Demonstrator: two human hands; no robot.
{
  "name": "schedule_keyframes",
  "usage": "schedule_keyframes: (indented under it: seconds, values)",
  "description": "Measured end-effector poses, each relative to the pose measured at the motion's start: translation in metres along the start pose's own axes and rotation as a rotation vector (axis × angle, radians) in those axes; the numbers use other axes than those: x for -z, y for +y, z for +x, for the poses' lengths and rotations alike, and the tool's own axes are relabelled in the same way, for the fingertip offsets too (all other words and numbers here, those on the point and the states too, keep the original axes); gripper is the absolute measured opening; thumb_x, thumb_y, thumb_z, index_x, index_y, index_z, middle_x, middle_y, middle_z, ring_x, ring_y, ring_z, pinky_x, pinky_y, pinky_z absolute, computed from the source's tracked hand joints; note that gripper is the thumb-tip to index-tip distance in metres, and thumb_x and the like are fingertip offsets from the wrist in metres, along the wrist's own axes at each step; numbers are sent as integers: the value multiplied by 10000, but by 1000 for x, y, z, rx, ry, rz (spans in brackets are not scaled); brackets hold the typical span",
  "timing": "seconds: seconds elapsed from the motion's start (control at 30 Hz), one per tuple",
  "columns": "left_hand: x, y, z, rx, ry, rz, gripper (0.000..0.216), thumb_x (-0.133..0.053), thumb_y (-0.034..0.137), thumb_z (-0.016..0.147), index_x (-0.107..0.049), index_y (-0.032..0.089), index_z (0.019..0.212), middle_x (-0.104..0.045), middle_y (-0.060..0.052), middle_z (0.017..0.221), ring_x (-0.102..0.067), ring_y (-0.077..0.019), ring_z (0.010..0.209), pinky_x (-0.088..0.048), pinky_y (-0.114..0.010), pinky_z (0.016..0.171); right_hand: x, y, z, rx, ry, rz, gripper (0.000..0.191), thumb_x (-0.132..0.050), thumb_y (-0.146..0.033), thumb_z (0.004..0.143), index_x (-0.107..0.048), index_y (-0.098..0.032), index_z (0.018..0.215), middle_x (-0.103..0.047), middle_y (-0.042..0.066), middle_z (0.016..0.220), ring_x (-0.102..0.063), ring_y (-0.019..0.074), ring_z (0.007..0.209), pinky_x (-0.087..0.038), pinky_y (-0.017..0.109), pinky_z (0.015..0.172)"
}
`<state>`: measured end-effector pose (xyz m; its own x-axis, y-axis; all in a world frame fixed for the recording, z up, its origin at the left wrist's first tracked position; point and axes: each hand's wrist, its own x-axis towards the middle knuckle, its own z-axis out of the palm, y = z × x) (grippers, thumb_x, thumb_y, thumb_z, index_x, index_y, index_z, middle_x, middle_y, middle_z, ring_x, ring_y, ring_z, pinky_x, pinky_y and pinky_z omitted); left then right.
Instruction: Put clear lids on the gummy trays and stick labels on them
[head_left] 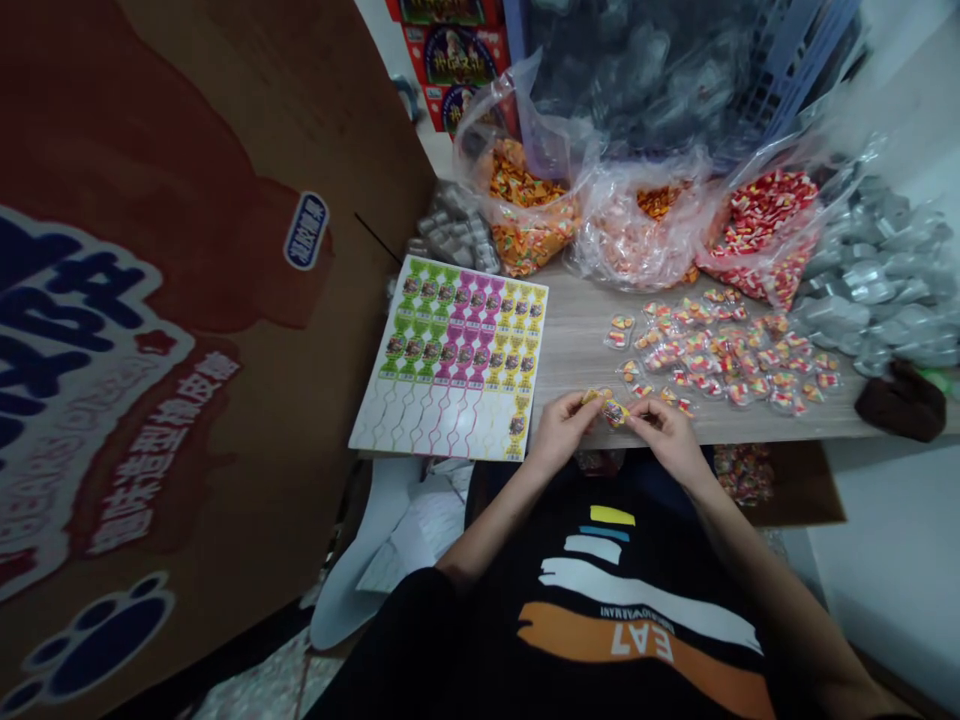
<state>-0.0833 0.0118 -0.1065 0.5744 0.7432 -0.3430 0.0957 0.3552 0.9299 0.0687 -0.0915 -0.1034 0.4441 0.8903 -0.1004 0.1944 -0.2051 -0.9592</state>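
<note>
Black shirt [600,600] fills bottom of view. Left hand [559,430] and right hand [671,435] both pinched on one candy packet [611,408], at table [577,330] front edge, sticker sheet [454,355] just beside.

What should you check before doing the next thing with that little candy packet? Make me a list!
1. Grip: the left hand and right hand both pinch the small candy packet. Ok.
2. Sticker on that packet: too small to see. Cannot tell.
3. The sticker sheet lies flat beside the left hand, upper rows full, lower rows mostly peeled. Ok.
4. The pile of candy packets lies on the table, on the right hand's side. Ok.
5. The candy bags stand open at the back, apart from both hands. Ok.
</note>
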Motion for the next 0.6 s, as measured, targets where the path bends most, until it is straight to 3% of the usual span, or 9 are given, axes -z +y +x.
schedule_keyframes:
  seconds: [0.13,0.27,0.43,0.6]
  values:
    - [3,-17,-3,153,136,-83,471,-747,410,783,-639,182,1180,-693,-69,1003,-627,-136,649,-504,-232,523,5,13,-4,-14,119,-43,267,-674,-459,840,-620,-216,741,-678,39,858,-621,203,861,-475,342,818]
    - [-3,-30,-6,239,122,-119,476,-721,314,804,-590,172,1239,-672,-103,1112,-661,-151,684,-524,-245,520,-6,28,-11,-90,176,43,299,-666,-501,845,-603,-220,767,-701,58,958,-638,217,933,-494,369,880]
    - [-9,-36,2,151,175,17,422,-774,215,721,-678,178,1131,-697,-62,962,-632,-157,732,-510,-244,614,-24,36,-18,-215,247,310,366,-754,-553,750,-589,-227,765,-632,6,777,-629,188,767,-553,375,811]
    - [-9,-36,12,19,173,107,103,-748,196,713,-719,174,809,-692,-44,836,-616,-172,796,-483,-248,707,-25,23,-18,-295,147,467,381,-788,-552,715,-603,-229,797,-652,14,791,-647,190,751,-564,371,768]
